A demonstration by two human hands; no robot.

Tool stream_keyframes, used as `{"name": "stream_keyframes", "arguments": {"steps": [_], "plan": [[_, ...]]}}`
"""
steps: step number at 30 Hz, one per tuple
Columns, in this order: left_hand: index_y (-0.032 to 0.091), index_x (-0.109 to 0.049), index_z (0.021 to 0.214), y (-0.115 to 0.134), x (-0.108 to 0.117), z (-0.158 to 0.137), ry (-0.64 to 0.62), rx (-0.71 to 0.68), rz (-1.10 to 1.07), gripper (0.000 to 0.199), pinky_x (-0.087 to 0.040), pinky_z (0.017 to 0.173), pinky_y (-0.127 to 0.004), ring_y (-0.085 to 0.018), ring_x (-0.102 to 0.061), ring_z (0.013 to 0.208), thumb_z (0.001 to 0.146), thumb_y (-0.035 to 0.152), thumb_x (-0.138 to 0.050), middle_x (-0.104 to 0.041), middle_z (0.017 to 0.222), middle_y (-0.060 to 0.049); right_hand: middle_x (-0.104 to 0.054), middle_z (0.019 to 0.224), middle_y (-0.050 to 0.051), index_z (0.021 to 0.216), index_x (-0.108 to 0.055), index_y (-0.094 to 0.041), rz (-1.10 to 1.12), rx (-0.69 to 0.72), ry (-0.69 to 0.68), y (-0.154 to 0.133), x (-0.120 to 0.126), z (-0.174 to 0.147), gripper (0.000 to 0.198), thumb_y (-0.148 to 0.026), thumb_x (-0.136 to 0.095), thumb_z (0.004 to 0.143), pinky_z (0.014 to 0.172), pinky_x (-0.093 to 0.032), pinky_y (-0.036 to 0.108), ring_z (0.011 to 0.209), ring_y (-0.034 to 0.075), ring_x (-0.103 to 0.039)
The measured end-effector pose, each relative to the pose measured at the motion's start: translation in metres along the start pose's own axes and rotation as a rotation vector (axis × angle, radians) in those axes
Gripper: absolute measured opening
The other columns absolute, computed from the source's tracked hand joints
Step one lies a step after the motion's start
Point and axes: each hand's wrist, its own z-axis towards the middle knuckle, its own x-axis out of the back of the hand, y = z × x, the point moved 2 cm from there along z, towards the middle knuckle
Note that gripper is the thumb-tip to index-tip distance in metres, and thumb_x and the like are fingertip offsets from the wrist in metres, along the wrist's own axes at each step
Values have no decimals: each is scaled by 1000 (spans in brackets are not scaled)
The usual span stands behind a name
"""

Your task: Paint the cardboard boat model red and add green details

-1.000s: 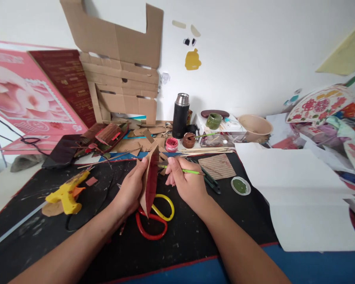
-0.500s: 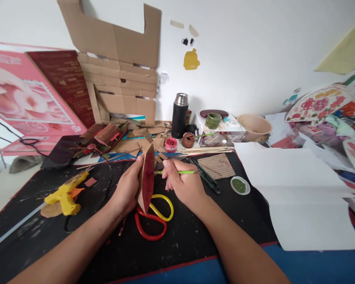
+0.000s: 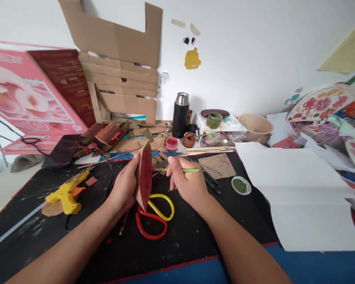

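Observation:
My left hand [image 3: 124, 182] is closed on a cardboard piece [image 3: 147, 175], held upright and edge-on, its right face painted dark red. Between the fingers of my right hand [image 3: 187, 178] is a thin green paintbrush [image 3: 192, 170]. Its tip points left and is at the red face; whether it touches I cannot tell. Below the cardboard lie scissors [image 3: 151, 236] with one red and one yellow handle, their blades mostly hidden. Beyond my hands stand an open jar of red paint [image 3: 171, 144] and a jar of brown paint [image 3: 189, 139] with another brush resting across it.
A yellow glue gun [image 3: 66, 195] lies on the black mat at left. To the right are a lid of green paint [image 3: 241, 185], corrugated cardboard [image 3: 217, 165], a dark green cutter [image 3: 212, 182] and white paper [image 3: 307, 213]. A black thermos [image 3: 180, 118] stands by the wall.
My right hand has shifted slightly right and up with the paintbrush, and the brush tip now shows beside the red face. The cardboard piece has turned a little in my left hand.

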Motion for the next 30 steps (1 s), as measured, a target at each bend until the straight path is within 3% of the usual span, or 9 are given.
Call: {"name": "stream_keyframes", "arguments": {"steps": [7,14,21,30], "plan": [[15,-80,91,4,-2,-2,23,-15,-23,38,-52,48,-23,-15,-64,51,84,52,-88,-76,68,-1,-56,48,-6,76,-61,-24,42,-46,5,3,-2,0,57,-65,-49,113,47,-43,23,39,11,-59],[16,-83,97,-6,2,-1,-31,-40,63,53,-49,50,-24,-16,-65,57,74,63,-93,-74,66,1,-56,50,-5,77,-61,-24,15,-27,74,4,1,1,59,-69,-48,113,50,-47,24,45,14,-65],[17,-86,106,-11,5,1,-83,-73,130,65,-53,60,-27,-21,-72,71,73,73,-90,-81,77,-3,-60,56,-3,79,-61,-25,4,-15,124,5,4,2,60,-73,-46,111,52,-51,26,48,15,-67],[16,-83,99,-4,4,2,-31,-74,70,72,-50,55,-25,-16,-63,61,58,73,-98,-77,73,0,-57,50,-6,77,-59,-25,-28,-39,-19,-3,-1,-1,55,-63,-46,115,49,-45,24,40,12,-61]]}}
